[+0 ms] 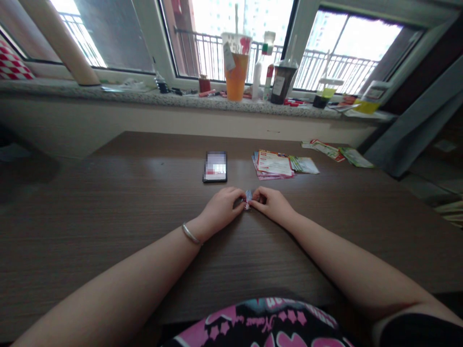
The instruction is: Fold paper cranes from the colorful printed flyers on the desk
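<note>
As two bare forearms stretch across a dark wood-grain table [119, 207], the left hand [224, 201] and the right hand [274, 203] meet near its middle, each pinching a small pale piece [248, 194] between thumb and fingers. The piece sits between the fingertips, close above the tabletop, its details too small to make out. A silver bangle [191, 234] circles the left wrist. Just beyond the left hand lies a phone [215, 167], its screen lit; to the right of it rests a stack of printed sheets [275, 164], with more colorful leaflets [327, 150] at the far right. On the far windowsill [141, 98] stand a tall cup of orange drink [237, 79] and a dark lidded cup [281, 84].
</note>
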